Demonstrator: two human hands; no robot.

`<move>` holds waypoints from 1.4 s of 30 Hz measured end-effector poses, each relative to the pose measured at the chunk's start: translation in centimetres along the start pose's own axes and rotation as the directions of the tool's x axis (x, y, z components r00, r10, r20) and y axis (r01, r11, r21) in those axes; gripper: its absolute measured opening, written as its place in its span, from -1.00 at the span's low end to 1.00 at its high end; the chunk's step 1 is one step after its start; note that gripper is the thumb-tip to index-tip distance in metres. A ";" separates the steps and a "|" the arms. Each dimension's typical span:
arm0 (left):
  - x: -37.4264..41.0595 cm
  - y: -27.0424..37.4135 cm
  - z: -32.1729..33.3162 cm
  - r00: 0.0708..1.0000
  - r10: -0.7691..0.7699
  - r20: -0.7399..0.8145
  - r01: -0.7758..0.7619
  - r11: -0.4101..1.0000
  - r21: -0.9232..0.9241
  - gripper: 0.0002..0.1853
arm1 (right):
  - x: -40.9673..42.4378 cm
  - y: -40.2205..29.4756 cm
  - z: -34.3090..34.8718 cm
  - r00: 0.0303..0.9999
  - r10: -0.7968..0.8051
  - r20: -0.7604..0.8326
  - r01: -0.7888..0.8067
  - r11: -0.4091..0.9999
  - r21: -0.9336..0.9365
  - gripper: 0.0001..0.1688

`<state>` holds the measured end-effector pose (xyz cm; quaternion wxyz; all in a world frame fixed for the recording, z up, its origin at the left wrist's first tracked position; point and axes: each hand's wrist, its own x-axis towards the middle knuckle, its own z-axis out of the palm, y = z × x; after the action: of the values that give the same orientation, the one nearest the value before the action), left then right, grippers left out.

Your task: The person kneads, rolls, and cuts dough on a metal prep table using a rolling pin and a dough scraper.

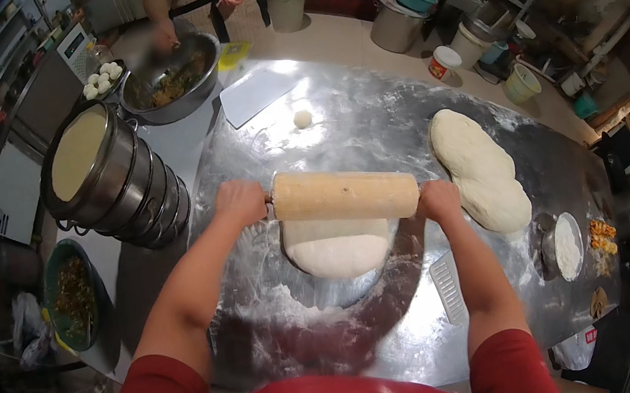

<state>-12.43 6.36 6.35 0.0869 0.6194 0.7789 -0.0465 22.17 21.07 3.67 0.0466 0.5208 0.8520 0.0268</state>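
Note:
A thick wooden rolling pin [345,192] lies across the far part of a dough slab [340,251] on the floured metal worktable [388,334]. My left hand [241,201] grips the pin's left handle. On the other end, my right hand [440,199] is closed around the right handle, which the fingers mostly hide. The pin covers the far edge of the slab. To the right of my right hand rests a long, larger piece of dough [479,169]. A small dough ball [302,118] sits beyond the pin.
Stacked metal steamers [111,174] stand left, near a green bowl of filling [72,293]. Across the table, a co-worker's hand [163,37] is over a metal mixing bowl [175,110]. A flour bowl [567,247] and slotted metal scraper [448,288] lie right.

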 end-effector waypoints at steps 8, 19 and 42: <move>-11.4 0.6 0.6 0.962 0.081 0.259 -0.071 0.996 -0.050 -0.69 | -13.9 -2.6 -2.0 0.970 0.009 0.243 -0.014 1.000 0.017 -0.68; -17.5 0.9 1.4 0.868 0.290 0.403 -0.289 0.955 -0.065 -0.74 | -25.7 -4.8 -2.5 0.913 -0.009 0.408 -0.043 0.992 0.119 -0.62; 5.3 2.7 -1.5 0.995 0.101 0.022 -0.102 0.995 0.024 -0.78 | -0.6 1.5 0.8 0.996 0.081 0.044 -0.081 0.997 0.005 -0.71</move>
<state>-11.10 12.29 6.86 0.0897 0.6587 0.7448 -0.0582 23.88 21.23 3.09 0.0623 0.5556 0.8290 0.0141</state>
